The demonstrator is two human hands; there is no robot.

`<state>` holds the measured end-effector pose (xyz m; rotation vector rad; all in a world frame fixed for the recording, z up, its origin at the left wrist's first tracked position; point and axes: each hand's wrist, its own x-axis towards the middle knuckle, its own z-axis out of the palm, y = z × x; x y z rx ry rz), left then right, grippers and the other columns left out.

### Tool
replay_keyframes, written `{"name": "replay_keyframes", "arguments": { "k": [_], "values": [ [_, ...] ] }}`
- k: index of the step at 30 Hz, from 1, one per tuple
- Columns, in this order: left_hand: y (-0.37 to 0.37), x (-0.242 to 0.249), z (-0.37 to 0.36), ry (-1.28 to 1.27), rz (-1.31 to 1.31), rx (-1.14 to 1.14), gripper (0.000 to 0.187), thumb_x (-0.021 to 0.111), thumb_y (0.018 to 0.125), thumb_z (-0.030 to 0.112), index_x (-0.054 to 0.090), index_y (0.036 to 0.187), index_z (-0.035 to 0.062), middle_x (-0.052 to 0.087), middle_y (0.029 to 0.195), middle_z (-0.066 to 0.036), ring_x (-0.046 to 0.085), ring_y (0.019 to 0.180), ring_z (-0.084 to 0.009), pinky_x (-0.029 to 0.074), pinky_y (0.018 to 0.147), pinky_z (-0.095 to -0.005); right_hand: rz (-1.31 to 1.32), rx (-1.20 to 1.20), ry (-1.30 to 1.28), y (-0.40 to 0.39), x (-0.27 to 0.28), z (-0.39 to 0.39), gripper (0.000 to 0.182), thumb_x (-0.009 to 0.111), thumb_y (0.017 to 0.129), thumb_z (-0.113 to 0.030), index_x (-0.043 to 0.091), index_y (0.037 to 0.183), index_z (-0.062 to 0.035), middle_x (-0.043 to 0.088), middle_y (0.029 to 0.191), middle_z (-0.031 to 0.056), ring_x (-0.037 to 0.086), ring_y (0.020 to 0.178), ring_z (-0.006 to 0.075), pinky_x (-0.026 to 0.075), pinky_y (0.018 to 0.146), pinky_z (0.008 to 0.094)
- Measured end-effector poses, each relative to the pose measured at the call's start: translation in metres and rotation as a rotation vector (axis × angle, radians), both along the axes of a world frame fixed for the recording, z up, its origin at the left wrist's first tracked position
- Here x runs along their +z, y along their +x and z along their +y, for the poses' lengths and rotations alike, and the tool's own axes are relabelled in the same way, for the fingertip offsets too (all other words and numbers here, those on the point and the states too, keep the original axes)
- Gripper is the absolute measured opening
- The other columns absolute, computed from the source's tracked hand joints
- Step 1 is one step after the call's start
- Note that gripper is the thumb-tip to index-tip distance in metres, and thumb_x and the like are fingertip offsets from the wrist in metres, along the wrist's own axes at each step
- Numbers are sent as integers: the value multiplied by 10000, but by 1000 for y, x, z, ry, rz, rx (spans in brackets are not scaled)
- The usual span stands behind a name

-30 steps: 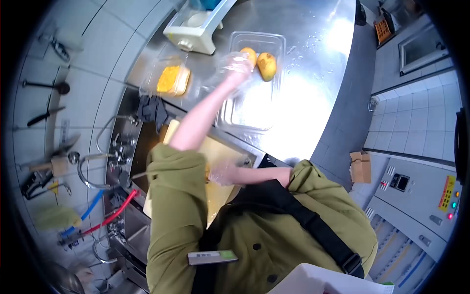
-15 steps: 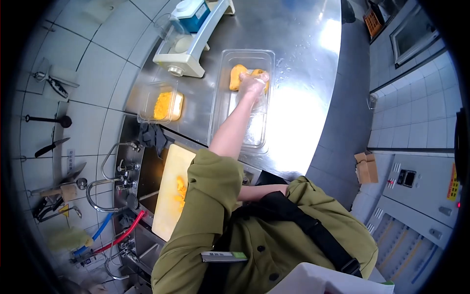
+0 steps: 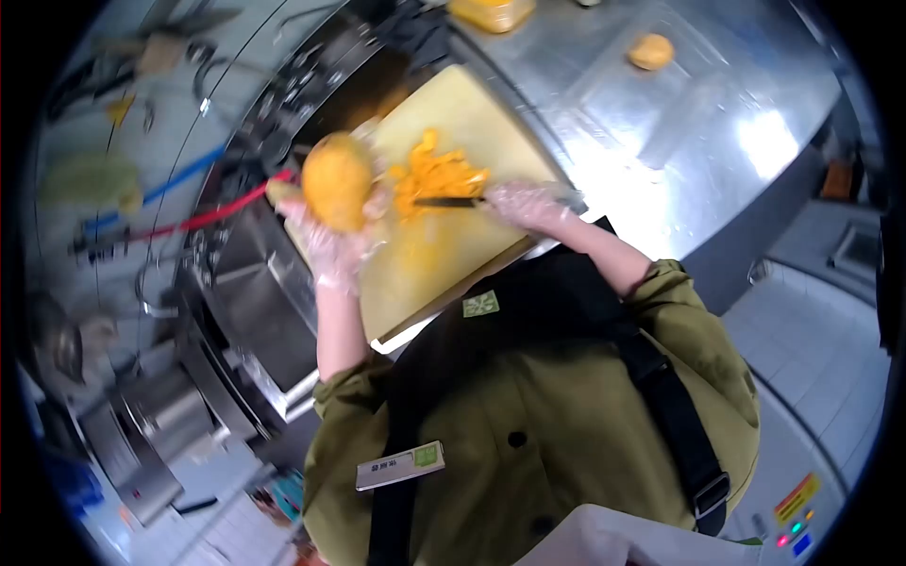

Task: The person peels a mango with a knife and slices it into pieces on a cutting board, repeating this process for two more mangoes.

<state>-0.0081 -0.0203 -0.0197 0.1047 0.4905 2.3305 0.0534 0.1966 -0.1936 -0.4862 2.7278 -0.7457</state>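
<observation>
My left hand (image 3: 332,253), in a clear plastic glove, is closed around a whole yellow-orange mango (image 3: 338,179), holding it up over the left side of a pale cutting board (image 3: 406,292). On the board lies a heap of cut orange mango pieces (image 3: 436,172). My right hand (image 3: 528,204), also gloved, grips a knife at the board's right edge. The dark knife blade (image 3: 448,202) points left, at the near side of the heap. Its handle is mostly hidden in the glove.
Another mango (image 3: 651,52) lies in a clear tray (image 3: 604,85) on the steel counter to the upper right. A container of yellow pieces (image 3: 493,11) stands at the top edge. Left of the board are a sink (image 3: 269,321) and a red hose (image 3: 231,209).
My left hand has come from the clear tray back to the board, bringing a mango. One mango shows in the tray now, two before. My right hand and the knife have come into view.
</observation>
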Motion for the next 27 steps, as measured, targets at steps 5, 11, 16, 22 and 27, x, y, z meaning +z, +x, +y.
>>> {"name": "replay_keyframes", "arguments": {
  "k": [5,11,16,22,27],
  "values": [
    [61,-21,-120,-551,-39,647,722,592,729,528,377,1234,58,515,1056,-136,520,747,-224,457,564,-293,-118,42,356,-11,21,-10,302,340,895,-291,539,916,-65,610,921,131,569,908,295,435,809,400],
    [87,-86,-140,-860,-186,894,617,500,762,588,466,1115,82,563,947,-77,569,707,-162,467,552,-248,-139,32,-125,-20,89,-51,290,433,872,-275,515,851,2,551,801,221,525,793,377,391,694,443],
    [72,-98,-130,-569,8,826,692,641,685,531,433,1159,71,540,978,-83,546,720,-189,461,566,-255,-50,94,-562,-33,103,-131,252,465,867,-215,479,736,1,448,596,154,436,556,258,360,540,371],
    [56,-87,-139,-592,100,718,700,692,670,481,424,1169,69,529,1005,-80,546,765,-174,461,582,-247,-148,124,-536,-42,152,-150,246,441,880,-220,516,785,-5,535,689,200,525,653,340,388,582,399],
    [47,-72,-131,-641,80,714,727,691,647,513,424,1161,73,536,952,-95,544,661,-161,438,492,-190,-19,80,-306,-43,168,-146,234,459,875,-239,517,796,-27,551,684,196,543,659,360,407,575,414]
  ]
}}
